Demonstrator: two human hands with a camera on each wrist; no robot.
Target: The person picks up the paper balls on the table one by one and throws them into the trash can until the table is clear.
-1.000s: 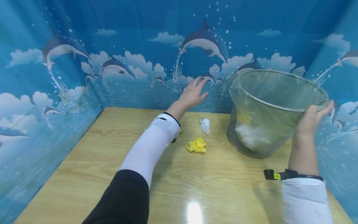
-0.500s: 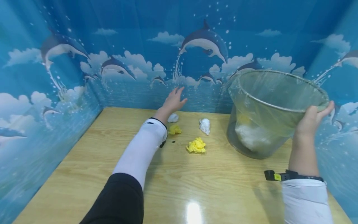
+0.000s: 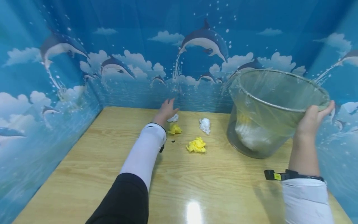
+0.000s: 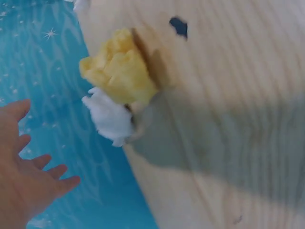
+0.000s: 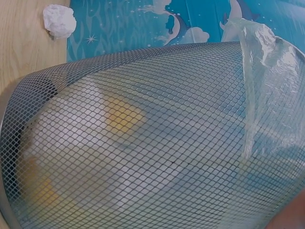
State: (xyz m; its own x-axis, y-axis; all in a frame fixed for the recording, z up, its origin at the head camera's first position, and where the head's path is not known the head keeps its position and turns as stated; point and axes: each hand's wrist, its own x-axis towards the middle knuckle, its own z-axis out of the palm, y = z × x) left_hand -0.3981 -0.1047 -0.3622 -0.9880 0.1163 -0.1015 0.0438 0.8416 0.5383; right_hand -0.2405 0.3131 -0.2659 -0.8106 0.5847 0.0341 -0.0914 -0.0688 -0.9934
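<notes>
My left hand [image 3: 165,112] hovers by the table's back edge with its fingers spread, holding nothing. Just beside it lies a white crumpled paper ball [image 3: 174,118], partly covered by the hand in the head view. A yellow crumpled paper ball [image 4: 118,69] touches the white one in the left wrist view. My right hand [image 3: 311,121] grips the rim of a mesh wastebasket [image 3: 279,105], which tilts towards the right. A thin, clear bag lines it. White and yellow crumpled paper [image 5: 124,114] shows through the mesh.
Another white paper ball [image 3: 204,125] and a brighter yellow one [image 3: 196,145] lie between my left arm and the wastebasket. A small dark scrap [image 4: 178,27] is on the wooden table [image 3: 207,183]. A blue dolphin curtain [image 3: 156,31] closes off the back and sides.
My left hand has moved left and down towards the white and yellow paper balls at the back, uncovering them on the way. The right hand and wastebasket have stayed in place.
</notes>
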